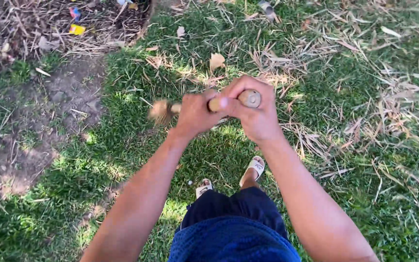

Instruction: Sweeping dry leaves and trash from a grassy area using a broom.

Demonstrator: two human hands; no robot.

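Both hands hold one long, light-brown wooden stick (248,98) out in front of the body, abt chest high, over the green grass (355,121).

The left hand (196,114) is shut tight round the stick, further down it. The right hand (254,112) is shut tight round the top end, w/ the round cut end of the stick showing just past the fingers. The two hands are touching, side by side.

Which way it points: the long line of the stick runs nearly flat across the picture, left to right, tipped just a bit. The round cut end is at the right and faces up toward the camera. The other end goes off to the left, past the left hand, and ends in a fuzzy brown blur (161,110). It's too smeared to tell what it is. The blur makes me think the stick is moving fast.

How far along: hard to say. The grass has lots of dry yellow straw and leaves (287,60) on it, esp. at the top and right, so I think there's a lot left lying there. A bare dirt patch (44,121) sits at the left, w/ small bits of bright litter (76,29) in the top corner. No pile shows anywhere.

Below are blue shorts (233,233) and two white sandals (255,167) on the grass.
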